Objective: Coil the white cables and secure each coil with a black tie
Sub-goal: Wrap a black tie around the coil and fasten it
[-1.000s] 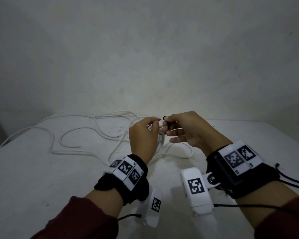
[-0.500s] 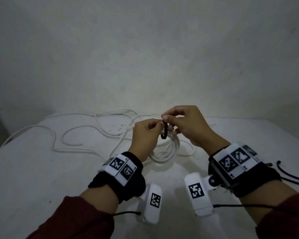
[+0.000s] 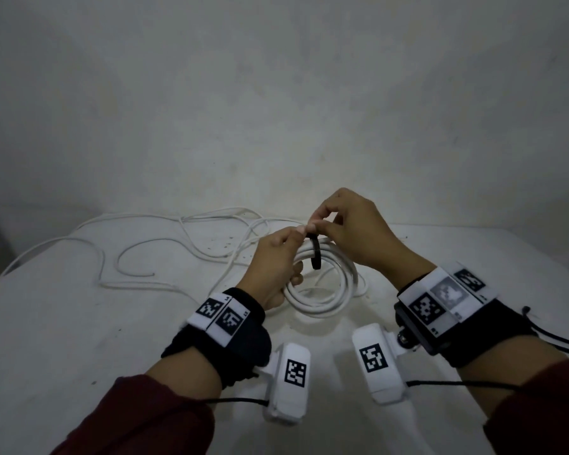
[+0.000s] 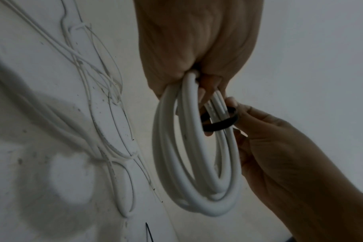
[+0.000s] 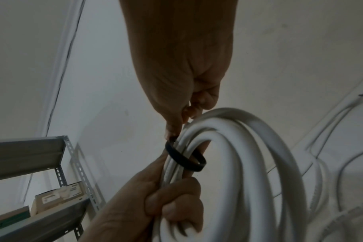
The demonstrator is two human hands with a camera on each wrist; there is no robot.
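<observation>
- My left hand (image 3: 278, 264) has its fingers curled round the top of the white coil (image 3: 322, 290), clamping several turns together; the thumb and forefinger reach up to the top of the black tie (image 3: 315, 254).
- My right hand (image 3: 355, 231) pinches the upper end of that tie between thumb and fingertips, its other fingers bent above.
- The tie is bent into a loop round the bundled turns near the top of the coil. I cannot tell whether its ends are fastened.
- Both hands are raised above the white table (image 3: 63, 339), wrists apart, knuckles facing me. The coil hangs from my left grip, and I cannot tell whether its lowest turns touch the tabletop.
- The left wrist view shows the coil (image 4: 197, 155) hanging as a long oval below the left fist (image 4: 197, 45), with the tie (image 4: 220, 121) circling only the right-hand strands and the right hand (image 4: 280, 155) coming in from the lower right.
- The right wrist view shows the tie (image 5: 184, 158) as an open ring round the strands, the left hand (image 5: 155, 206) gripping the coil (image 5: 249, 163) from below, and a metal shelf rack (image 5: 52, 180) with boxes at the left, which the head view does not show.
- Loose white cable (image 3: 165, 251) trails across the far left of the table, reaching its back and left edges.
- The table's near side lies open below my wrists, and a plain wall (image 3: 276, 110) stands just behind the far edge.
</observation>
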